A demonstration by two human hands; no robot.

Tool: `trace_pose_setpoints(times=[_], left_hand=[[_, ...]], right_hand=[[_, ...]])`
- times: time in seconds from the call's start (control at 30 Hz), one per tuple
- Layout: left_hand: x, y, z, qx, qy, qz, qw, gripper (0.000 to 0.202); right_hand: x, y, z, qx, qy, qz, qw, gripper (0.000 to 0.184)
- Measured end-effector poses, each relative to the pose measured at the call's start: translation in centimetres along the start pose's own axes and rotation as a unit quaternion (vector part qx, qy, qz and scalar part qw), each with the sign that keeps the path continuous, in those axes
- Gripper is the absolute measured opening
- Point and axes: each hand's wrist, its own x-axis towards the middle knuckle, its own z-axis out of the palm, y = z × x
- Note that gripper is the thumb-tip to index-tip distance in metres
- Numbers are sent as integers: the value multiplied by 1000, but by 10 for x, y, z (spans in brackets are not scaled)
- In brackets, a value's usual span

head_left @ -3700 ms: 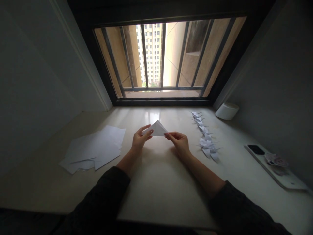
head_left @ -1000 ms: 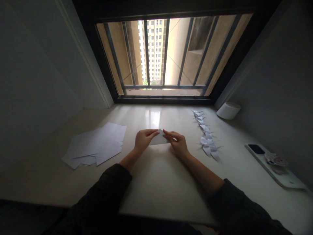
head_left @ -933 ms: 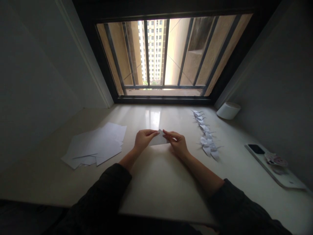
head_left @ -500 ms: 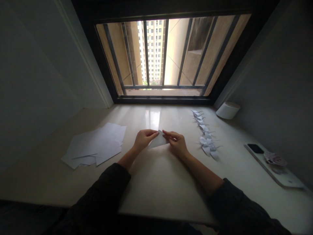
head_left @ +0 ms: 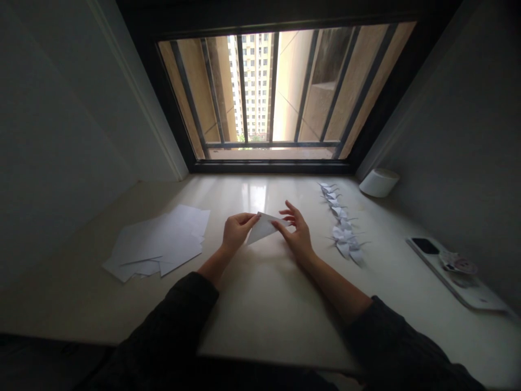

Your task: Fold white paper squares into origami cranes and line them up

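Observation:
A folded piece of white paper, roughly triangular, is held up between my two hands above the pale tabletop. My left hand pinches its upper left corner between thumb and fingers. At the right end, my right hand grips the paper between thumb and a finger, with its other fingers raised and spread. To the right of my hands stands a row of several folded paper cranes. A loose pile of white paper sheets lies to the left.
A phone with a round grip on its back lies at the right by the wall. Farther back stands a white cup-like object, tilted in view. A barred window closes off the far side of the pale table.
The paper has turned and shows a wider triangular face. My right hand's fingers have lifted and spread, while its thumb has shifted onto the paper. My left hand has moved slightly.

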Motion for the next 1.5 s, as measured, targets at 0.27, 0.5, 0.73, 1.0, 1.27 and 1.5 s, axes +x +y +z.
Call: trace_pose_setpoints(times=[0.27,0.5,0.73,1.0,1.27,1.5], left_hand=[[-14,6,21,-87,80,-35,992,34],[-20,12,28,-100,60,-35,993,32],[-15,10,22,-97,118,-38,988,33],[-10,7,16,-97,134,-44,985,37],[-9,6,16,-90,-2,-54,994,41],[-10,-1,15,-27,-124,-16,992,37]], right_hand=[[-7,-6,13,121,-86,157,976,38],[-14,-13,16,177,-41,163,970,37],[-11,-18,11,147,-77,186,968,29],[-6,-6,8,81,-103,164,978,34],[-6,-1,5,113,-68,124,984,33],[-6,-4,4,99,-39,118,987,29]])
